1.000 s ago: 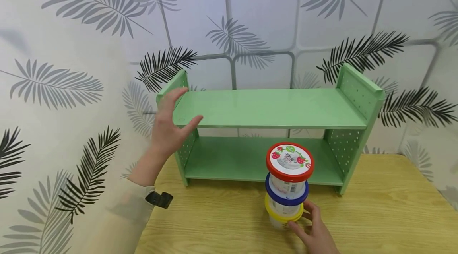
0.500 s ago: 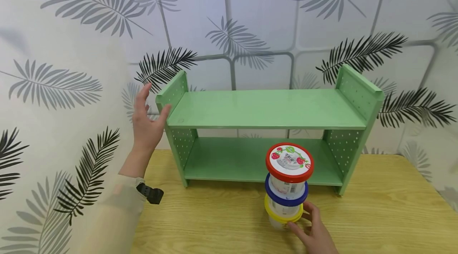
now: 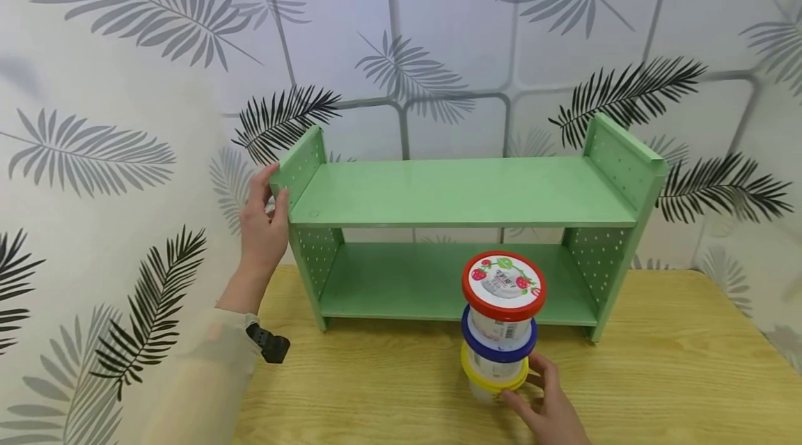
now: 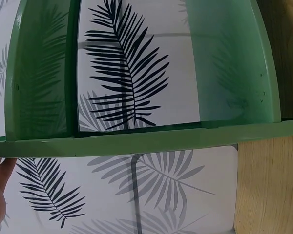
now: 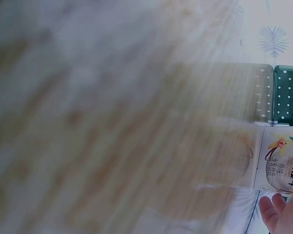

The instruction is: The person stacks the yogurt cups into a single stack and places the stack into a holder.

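My left hand (image 3: 262,225) is at the left side panel (image 3: 303,170) of a green two-tier shelf (image 3: 464,191), fingers and thumb pinching its upper front edge. In the left wrist view, the fingertips (image 4: 6,171) meet the same panel's edge (image 4: 151,145). Three round tubs stand stacked before the shelf: a red-lidded tub (image 3: 504,285) with strawberry print on top, a blue-lidded tub (image 3: 499,346) in the middle, and a yellow-lidded tub (image 3: 495,382) at the bottom. Curled around that bottom tub's right side, my right hand (image 3: 550,407) grips it. A printed label (image 5: 283,161) shows in the right wrist view.
Both shelf tiers stand on a wooden table (image 3: 683,375), close to a leaf-patterned wall (image 3: 457,20). The shelf's right side panel (image 3: 626,166) rises behind and right of the stack. A sleeve (image 3: 200,375) with a dark wrist strap (image 3: 268,344) lies over the table's left side.
My left hand has moved from over the shelf's left end out to its left, then onto the side panel's front edge. The tubs and right hand stay put.
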The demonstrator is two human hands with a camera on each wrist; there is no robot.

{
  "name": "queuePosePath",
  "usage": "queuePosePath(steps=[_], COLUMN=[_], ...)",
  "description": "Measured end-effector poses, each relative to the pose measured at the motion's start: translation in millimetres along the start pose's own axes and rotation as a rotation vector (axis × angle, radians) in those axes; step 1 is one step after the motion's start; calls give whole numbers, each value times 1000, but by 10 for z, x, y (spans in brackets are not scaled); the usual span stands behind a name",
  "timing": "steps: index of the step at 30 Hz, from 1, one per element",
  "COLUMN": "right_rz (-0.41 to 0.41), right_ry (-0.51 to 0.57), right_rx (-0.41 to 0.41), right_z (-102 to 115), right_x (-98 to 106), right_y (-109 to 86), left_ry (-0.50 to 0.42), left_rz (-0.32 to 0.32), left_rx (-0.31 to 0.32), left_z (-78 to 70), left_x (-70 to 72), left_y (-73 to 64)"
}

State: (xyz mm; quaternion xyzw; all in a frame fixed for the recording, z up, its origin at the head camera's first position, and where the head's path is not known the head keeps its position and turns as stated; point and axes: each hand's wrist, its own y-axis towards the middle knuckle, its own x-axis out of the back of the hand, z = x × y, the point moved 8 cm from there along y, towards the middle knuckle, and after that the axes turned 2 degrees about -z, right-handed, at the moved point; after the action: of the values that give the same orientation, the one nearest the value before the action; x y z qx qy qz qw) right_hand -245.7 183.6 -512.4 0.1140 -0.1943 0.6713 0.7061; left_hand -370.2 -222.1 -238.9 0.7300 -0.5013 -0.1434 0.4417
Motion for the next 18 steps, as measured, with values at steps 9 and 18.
queuePosePath(steps=[9, 18], right_rz=[-6, -13], right_ry=[5, 41], right_rx=[6, -26], right_z=[17, 4], right_x=[-15, -60], right_y=[0, 17], left_ry=[9, 35], left_rz=[28, 54], left_rx=[-11, 29], left_z=[-31, 22], left_x=[11, -12], left_y=[-5, 3])
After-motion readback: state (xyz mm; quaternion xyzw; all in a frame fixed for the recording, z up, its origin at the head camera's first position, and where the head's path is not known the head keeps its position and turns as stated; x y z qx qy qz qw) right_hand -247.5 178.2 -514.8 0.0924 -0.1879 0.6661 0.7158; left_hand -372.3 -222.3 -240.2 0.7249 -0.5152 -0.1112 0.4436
